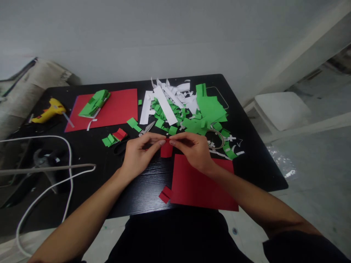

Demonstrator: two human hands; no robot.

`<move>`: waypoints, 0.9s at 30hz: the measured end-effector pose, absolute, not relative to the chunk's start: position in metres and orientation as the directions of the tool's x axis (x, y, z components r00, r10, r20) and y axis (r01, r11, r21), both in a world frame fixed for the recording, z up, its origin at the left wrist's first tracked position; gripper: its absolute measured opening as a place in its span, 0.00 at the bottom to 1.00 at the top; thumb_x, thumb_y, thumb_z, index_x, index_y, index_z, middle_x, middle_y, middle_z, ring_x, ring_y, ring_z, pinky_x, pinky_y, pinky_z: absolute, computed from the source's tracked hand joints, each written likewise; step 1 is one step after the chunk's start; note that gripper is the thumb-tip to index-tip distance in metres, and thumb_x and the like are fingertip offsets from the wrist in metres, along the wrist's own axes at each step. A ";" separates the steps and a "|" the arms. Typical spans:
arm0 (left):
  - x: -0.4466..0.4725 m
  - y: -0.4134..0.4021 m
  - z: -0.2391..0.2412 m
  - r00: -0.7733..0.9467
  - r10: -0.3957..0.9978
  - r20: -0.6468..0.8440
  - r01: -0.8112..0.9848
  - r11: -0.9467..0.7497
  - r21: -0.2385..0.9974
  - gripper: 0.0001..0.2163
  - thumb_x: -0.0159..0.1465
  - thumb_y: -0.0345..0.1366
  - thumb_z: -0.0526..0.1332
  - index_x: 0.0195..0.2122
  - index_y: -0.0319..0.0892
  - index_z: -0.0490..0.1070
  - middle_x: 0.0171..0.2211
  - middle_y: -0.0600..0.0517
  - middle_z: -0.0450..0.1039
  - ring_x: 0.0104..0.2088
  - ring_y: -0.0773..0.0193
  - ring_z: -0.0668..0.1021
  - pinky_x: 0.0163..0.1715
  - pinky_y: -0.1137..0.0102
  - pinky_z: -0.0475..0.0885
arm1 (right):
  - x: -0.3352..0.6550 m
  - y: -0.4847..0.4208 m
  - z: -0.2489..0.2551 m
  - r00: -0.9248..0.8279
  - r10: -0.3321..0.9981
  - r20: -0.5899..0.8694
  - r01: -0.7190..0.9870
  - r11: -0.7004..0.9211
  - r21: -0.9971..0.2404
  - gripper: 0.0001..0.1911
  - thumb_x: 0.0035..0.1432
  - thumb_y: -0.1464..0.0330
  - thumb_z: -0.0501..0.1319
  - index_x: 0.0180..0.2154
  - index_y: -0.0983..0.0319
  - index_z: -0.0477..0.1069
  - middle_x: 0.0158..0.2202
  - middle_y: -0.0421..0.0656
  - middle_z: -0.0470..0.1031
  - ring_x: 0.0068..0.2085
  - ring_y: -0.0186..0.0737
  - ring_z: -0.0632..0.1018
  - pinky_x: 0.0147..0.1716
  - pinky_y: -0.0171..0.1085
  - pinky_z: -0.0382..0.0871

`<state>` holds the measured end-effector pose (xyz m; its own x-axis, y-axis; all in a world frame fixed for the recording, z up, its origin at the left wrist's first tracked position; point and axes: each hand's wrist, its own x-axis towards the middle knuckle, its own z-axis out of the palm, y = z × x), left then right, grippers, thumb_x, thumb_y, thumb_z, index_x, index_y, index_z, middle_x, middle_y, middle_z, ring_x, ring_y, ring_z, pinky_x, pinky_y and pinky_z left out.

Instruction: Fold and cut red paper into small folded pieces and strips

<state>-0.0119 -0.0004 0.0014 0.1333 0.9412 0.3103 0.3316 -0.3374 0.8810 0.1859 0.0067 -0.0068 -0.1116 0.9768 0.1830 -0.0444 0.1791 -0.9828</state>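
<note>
Both hands meet over the middle of the black table (pixel 142 190) and pinch one small red paper piece (pixel 166 149) between them. My left hand (pixel 139 151) grips its left top edge with closed fingers. My right hand (pixel 193 148) grips the right top edge, fingers closed too. Just below and right of the hands lies a large red paper sheet (pixel 203 184). A small folded red scrap (pixel 165 194) rests at that sheet's lower left corner. Scissors (pixel 146 129) lie just beyond my left hand.
A heap of green and white paper cuttings (pixel 181 107) covers the far middle. Another red sheet (pixel 109 107) carries folded green strips (pixel 94 103). A yellow glue gun (pixel 49 110) lies far left. A tape roll (pixel 215 138) sits right of my hands. A white cable (pixel 55 175) loops at left.
</note>
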 end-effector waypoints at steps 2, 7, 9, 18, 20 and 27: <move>-0.011 -0.001 0.001 0.124 0.943 0.309 0.324 -0.333 0.886 0.04 0.66 0.33 0.70 0.42 0.44 0.83 0.36 0.53 0.86 0.34 0.67 0.86 0.37 0.76 0.81 | 0.186 0.007 -0.007 -0.111 0.978 0.180 -0.057 0.174 -0.983 0.04 0.57 0.70 0.74 0.37 0.56 0.85 0.36 0.39 0.87 0.39 0.41 0.86 0.43 0.41 0.84; -0.008 -0.001 0.002 0.102 0.952 0.289 0.299 -0.306 0.904 0.03 0.66 0.32 0.70 0.40 0.43 0.83 0.35 0.53 0.86 0.33 0.67 0.86 0.35 0.75 0.82 | 0.185 0.008 -0.007 -0.127 0.978 0.164 -0.073 0.155 -0.985 0.04 0.57 0.68 0.73 0.37 0.57 0.84 0.37 0.40 0.87 0.39 0.40 0.86 0.44 0.40 0.84; -0.008 -0.001 0.002 0.103 0.951 0.291 0.305 -0.308 0.901 0.03 0.66 0.33 0.70 0.41 0.43 0.82 0.35 0.53 0.86 0.33 0.66 0.85 0.36 0.74 0.82 | 0.185 0.008 -0.008 -0.136 0.977 0.167 -0.072 0.158 -0.985 0.03 0.58 0.68 0.73 0.37 0.57 0.84 0.37 0.40 0.86 0.39 0.40 0.86 0.44 0.40 0.83; -0.006 -0.002 0.003 0.147 0.947 0.287 0.327 -0.320 0.889 0.04 0.67 0.34 0.68 0.41 0.41 0.80 0.35 0.52 0.84 0.34 0.66 0.85 0.38 0.72 0.82 | 0.185 0.008 -0.013 -0.153 0.965 0.214 -0.022 0.214 -0.977 0.02 0.61 0.67 0.72 0.37 0.57 0.82 0.35 0.40 0.85 0.36 0.38 0.84 0.40 0.39 0.81; -0.007 -0.001 0.004 0.170 0.944 0.282 0.340 -0.325 0.882 0.05 0.67 0.35 0.68 0.42 0.41 0.80 0.35 0.51 0.84 0.33 0.66 0.85 0.37 0.73 0.81 | 0.185 0.007 -0.014 -0.151 0.965 0.216 -0.016 0.217 -0.976 0.02 0.61 0.67 0.71 0.37 0.57 0.82 0.36 0.40 0.85 0.37 0.39 0.84 0.42 0.40 0.81; -0.008 -0.001 0.003 0.193 0.930 0.312 0.385 -0.364 0.848 0.03 0.69 0.33 0.66 0.41 0.42 0.80 0.35 0.53 0.84 0.33 0.67 0.83 0.36 0.74 0.79 | 0.184 0.008 -0.016 -0.150 0.968 0.202 -0.028 0.201 -0.979 0.04 0.60 0.65 0.72 0.38 0.57 0.81 0.37 0.41 0.84 0.38 0.39 0.84 0.43 0.41 0.81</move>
